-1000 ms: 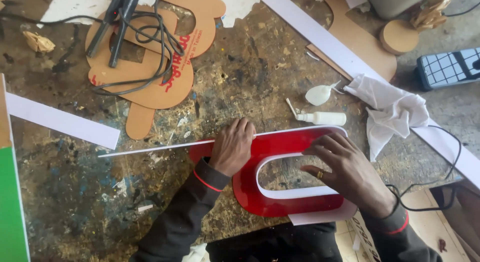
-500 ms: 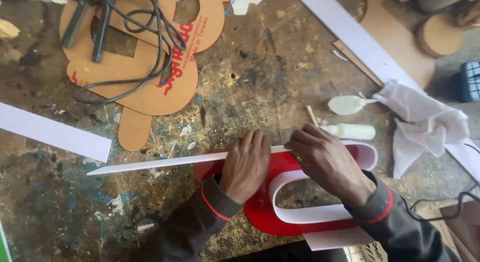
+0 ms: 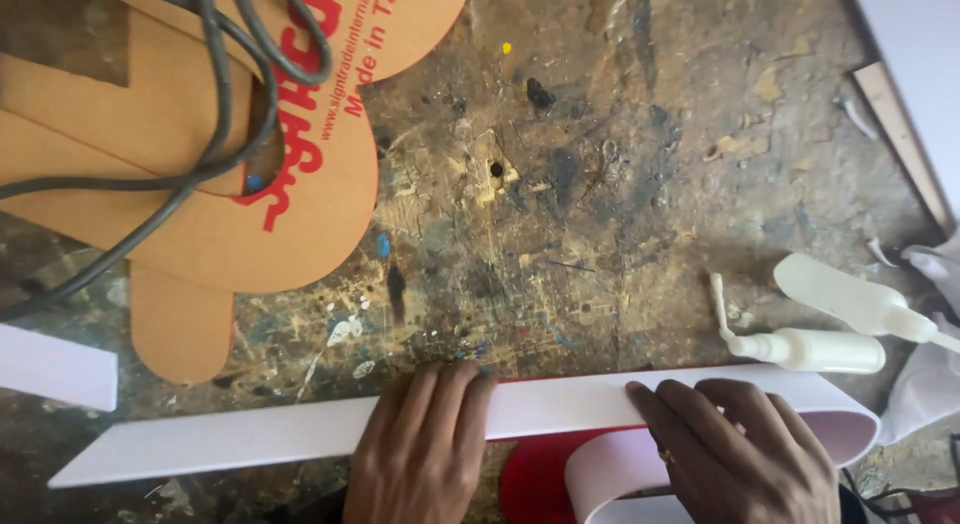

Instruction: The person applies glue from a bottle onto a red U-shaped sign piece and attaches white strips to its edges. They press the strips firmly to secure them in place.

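We press left hand (image 3: 420,454) and right hand (image 3: 735,454), fingers flat and extended, gripping nothing, on white strip (image 3: 560,409) over red letter (image 3: 530,474), stained tabletop (image 3: 600,184).

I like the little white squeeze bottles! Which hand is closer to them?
The right hand. It presses on the white strip just below the white squeeze bottles. The left hand presses the same strip farther to the left, well away from them.
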